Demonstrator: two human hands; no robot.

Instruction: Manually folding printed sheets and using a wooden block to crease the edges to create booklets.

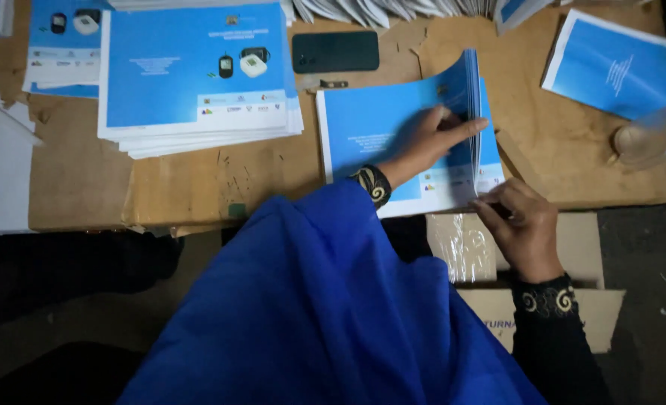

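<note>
Blue covers everywhere. My left hand (427,139) lies flat on the booklet stack (393,142) at centre frame, fingers together and stretched, pinning the lifted pages at its right edge. My right hand (520,225) pinches the stack's lower right corner, fingers curled. A taller pile of blue sheets (198,75) sits upper left, a black phone (335,51) just above the stack, on the cardboard surface (175,187).
</note>
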